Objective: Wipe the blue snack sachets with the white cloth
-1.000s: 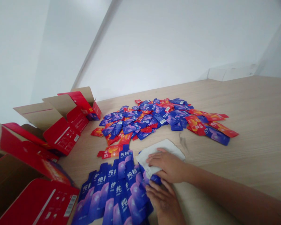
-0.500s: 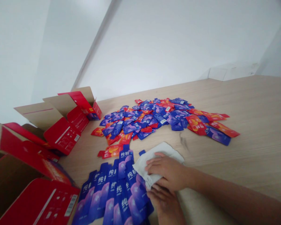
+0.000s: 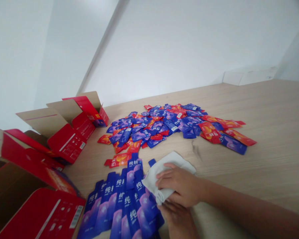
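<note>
My right hand (image 3: pixel 178 186) lies over a pale folded cloth (image 3: pixel 178 159), its fingers bent and gripping it. Below it, my left hand (image 3: pixel 178 219) reaches in from the bottom edge, fingers closed and mostly hidden under the cloth and the right hand; what they hold is out of sight. From the cloth's upper left edge pokes the end of a blue sachet (image 3: pixel 151 162), the rest covered. Immediately left of both hands, blue-purple sachets (image 3: pixel 126 202) lie overlapped in rows, all printed side up.
Beyond the hands spreads a loose heap of mixed blue and red-orange sachets (image 3: pixel 159 124). One red-orange sachet (image 3: pixel 119 160) lies apart, touching the rows. Opened red cartons (image 3: pixel 67 141) line the left side, flaps raised. A white wall (image 3: pixel 189 49) rises behind the wooden table (image 3: pixel 269 132).
My left hand has slid slightly down and farther beneath the right hand, so less of its fingers shows. The cloth and the right hand have barely shifted.
</note>
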